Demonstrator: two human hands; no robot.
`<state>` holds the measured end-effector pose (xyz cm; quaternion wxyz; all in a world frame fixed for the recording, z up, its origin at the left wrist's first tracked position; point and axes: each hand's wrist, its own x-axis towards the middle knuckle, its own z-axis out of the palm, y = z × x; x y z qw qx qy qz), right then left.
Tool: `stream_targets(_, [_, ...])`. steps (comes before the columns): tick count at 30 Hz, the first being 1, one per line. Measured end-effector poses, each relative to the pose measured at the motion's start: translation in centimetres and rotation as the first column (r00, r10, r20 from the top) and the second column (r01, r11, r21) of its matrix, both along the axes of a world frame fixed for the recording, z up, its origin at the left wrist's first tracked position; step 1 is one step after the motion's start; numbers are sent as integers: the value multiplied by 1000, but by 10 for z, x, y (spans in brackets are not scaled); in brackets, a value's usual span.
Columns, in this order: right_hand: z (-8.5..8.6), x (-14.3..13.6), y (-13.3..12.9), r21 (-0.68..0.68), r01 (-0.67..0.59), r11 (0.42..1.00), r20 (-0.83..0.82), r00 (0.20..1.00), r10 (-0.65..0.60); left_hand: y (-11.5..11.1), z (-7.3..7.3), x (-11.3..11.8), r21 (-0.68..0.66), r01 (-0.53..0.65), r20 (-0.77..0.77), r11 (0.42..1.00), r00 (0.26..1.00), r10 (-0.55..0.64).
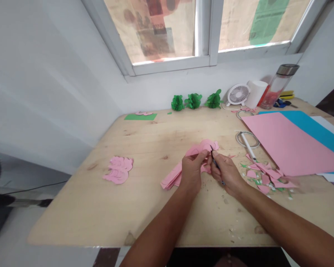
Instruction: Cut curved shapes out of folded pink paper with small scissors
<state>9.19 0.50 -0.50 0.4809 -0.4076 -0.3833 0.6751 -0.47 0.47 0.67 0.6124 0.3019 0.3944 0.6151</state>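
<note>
Folded pink paper (pixel 196 149) is pinched between the thumb and fingers of my left hand (pixel 193 168). My right hand (pixel 225 170) is closed around dark-handled scissors (pixel 215 163), whose blades touch the pink paper's right part. Both hands are close together over the middle of the table. Under and left of my left hand lies a folded strip of pink paper (pixel 171 177). A stack of cut pink shapes (pixel 118 170) rests on the table at the left.
Pink, green and white scraps (pixel 267 176) lie right of my right hand, near a white pen (pixel 248 146) and tape rolls. Large pink sheets (pixel 295 144) cover the right side. Green paper ornaments (pixel 193 101), a small fan (pixel 238 94) and a bottle (pixel 280 87) stand along the wall.
</note>
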Motion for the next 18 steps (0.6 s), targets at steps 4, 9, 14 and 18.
stream_targets(4, [-2, 0, -1, 7, -31, 1000, 10, 999, 31, 2, -2, -2, -34, -57, 8, 998, 998, 57])
stream_targets(9, [-2, 0, -1, -7, -54, 999, 6, 999, 54, 4, -3, -3, -62, -111, 20, 992, 993, 113])
stream_targets(14, [-3, 0, -1, -6, -41, 999, -5, 999, 41, 3, -1, -2, -19, -36, 9, 999, 999, 36])
stream_targets(18, [-2, -2, -1, -13, -39, 999, 2, 999, 39, 2, -1, -1, -3, 53, -12, 999, 999, -53])
